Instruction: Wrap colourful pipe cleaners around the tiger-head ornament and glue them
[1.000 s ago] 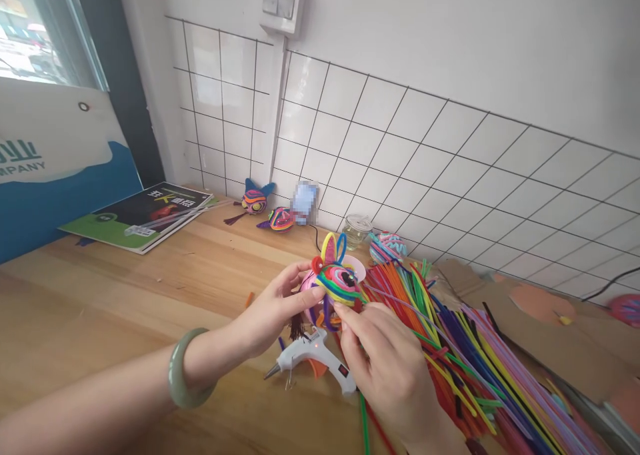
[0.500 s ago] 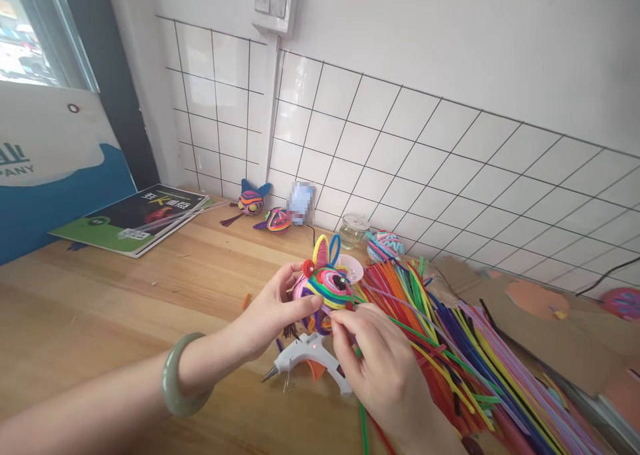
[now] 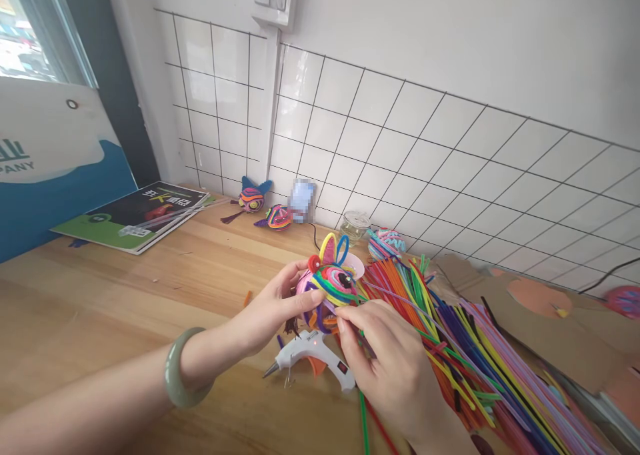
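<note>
A round, multicoloured pipe-cleaner figure point(image 3: 327, 288) with yellow and blue ear loops and a dark eye is in my left hand point(image 3: 285, 301), its thumb pressed on the front and its fingers behind. My right hand point(image 3: 387, 355) pinches a thin purple pipe cleaner point(image 3: 331, 308) against the figure's lower side. Below the figure lies a white glue gun point(image 3: 313, 355), its nozzle toward the left. To the right spreads a large pile of coloured pipe cleaners point(image 3: 450, 341), partly behind my right hand.
At the wall stand two finished-looking figures point(image 3: 251, 198) point(image 3: 278, 217), a glass jar point(image 3: 356, 227) and a blue-pink ball point(image 3: 386, 243). A pink dish point(image 3: 353, 266) sits behind the held figure. Magazines point(image 3: 140, 215) lie left; cardboard point(image 3: 545, 321) lies right.
The held figure and both hands have shifted slightly to the right. The figure has turned a little, and the grips look the same.
</note>
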`<state>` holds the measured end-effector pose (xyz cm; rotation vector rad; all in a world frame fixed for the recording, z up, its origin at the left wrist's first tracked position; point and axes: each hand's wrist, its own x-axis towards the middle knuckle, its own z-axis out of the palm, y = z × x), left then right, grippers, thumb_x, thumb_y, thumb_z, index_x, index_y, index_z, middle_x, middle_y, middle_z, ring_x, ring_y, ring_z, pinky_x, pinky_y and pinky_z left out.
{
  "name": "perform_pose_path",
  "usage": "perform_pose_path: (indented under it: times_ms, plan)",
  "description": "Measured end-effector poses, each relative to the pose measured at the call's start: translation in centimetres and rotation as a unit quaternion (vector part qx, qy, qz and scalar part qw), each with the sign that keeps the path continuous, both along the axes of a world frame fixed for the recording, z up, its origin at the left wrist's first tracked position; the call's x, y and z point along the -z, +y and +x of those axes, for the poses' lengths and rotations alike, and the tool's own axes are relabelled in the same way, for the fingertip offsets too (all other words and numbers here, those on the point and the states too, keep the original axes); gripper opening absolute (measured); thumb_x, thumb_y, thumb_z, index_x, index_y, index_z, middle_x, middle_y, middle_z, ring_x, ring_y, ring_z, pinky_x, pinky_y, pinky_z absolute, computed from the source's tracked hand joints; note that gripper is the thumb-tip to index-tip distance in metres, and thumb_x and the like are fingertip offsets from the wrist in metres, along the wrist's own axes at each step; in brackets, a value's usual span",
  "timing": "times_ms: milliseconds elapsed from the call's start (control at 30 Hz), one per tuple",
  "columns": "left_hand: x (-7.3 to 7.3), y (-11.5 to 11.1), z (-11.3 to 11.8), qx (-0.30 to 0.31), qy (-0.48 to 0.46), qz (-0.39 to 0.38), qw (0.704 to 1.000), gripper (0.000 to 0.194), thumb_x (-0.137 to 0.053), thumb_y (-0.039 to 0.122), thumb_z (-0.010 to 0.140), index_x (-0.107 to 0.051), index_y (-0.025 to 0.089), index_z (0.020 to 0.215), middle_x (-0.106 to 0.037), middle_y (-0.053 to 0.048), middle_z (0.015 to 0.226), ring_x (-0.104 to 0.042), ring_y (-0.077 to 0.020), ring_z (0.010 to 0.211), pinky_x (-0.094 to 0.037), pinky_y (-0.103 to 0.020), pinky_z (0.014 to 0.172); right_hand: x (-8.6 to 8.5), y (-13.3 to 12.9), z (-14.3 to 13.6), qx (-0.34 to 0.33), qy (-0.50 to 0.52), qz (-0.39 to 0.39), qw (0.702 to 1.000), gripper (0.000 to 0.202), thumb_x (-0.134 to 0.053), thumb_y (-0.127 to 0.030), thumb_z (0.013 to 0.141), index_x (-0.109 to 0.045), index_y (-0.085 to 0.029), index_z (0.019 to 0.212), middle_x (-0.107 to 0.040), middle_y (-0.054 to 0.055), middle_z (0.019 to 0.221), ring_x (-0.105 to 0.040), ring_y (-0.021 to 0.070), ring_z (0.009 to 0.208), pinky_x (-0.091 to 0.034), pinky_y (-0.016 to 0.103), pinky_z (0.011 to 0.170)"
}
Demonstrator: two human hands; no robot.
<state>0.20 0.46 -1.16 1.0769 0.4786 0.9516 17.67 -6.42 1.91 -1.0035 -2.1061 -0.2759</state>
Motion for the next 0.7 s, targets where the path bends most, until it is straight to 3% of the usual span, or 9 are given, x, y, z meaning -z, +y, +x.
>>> perform_pose_path:
  times_ms: [133,333,700]
  plan:
    - [-0.04,-0.03,0.06,0.027,-0.021,-0.012,0.999,0.051,-0.072,0.042,0.082,-0.056,0.019,0.125,-0.065,-0.013,0.124,-0.063,-0.027,0.109,-0.051,-0.035,0.087,0.19,0.04,0.09,0.0,0.002,-0.009,1.0,0.019,-0.052,-0.003,0.092,-0.058,-0.014,0.106,-0.064,0.006,0.081,-0.06,0.0179,0.075,-0.052,0.034,0.069]
    - [-0.12,0.12,0.23,0.025,-0.021,0.014,0.999,0.055,-0.08,0.03,0.075,-0.054,0.016,0.122,-0.067,-0.012,0.118,-0.062,-0.023,0.105,-0.05,-0.032,0.088,0.18,-0.06,0.02,-0.008,0.003,-0.013,1.0,0.022,-0.052,-0.002,0.091,-0.058,-0.014,0.108,-0.063,0.006,0.081,-0.059,0.0183,0.075,-0.052,0.035,0.069]
    - [-0.53,-0.05,0.06,0.022,-0.021,0.018,0.999,0.053,-0.079,0.025,0.074,-0.053,0.017,0.12,-0.066,-0.009,0.112,-0.061,-0.0198,0.099,-0.051,-0.03,0.083,-0.15,-0.3,-0.33,-0.016,-0.008,-0.01,1.0,0.021,-0.052,-0.001,0.09,-0.06,-0.013,0.105,-0.062,0.006,0.076,-0.058,0.0182,0.072,-0.052,0.035,0.068]
